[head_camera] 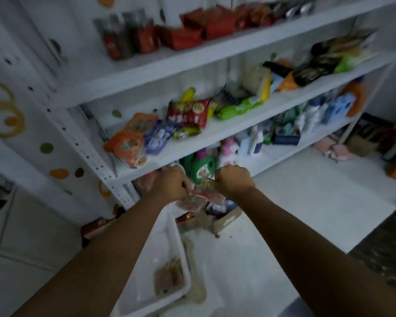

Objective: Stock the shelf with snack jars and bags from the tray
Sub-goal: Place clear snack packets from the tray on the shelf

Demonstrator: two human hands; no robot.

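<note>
The left hand (173, 181) and the right hand (234, 179) are recorded side by side with fingers curled, each pinching an upper corner of one snack bag (197, 197), which hangs between them; the exact finger placement is hidden by motion blur. The bag is held above the far end of the tray (160, 236), just in front of the shelf (226, 131). The step in hand is judged to be the lift of this bag onto the snack board of the shelf. For a clean placement, the bag should be raised past the board's front edge before being moved inward. It is best set down on the bare strip along that edge, to the right of the blue bags (158, 138). Also noted on that board: orange bags (128, 145) at the left end, overhanging the front edge; a red bag (188, 113) behind; a green bag (238, 107) further right. The orange bags are judged liable to be knocked off if brushed. On the board below, a green bottle (202, 165) stands directly behind the hands. One packet (169, 279) lies at the tray's near end. A cardboard box (224, 218) stands on the floor (272, 225) by the tray's far right corner.
</note>
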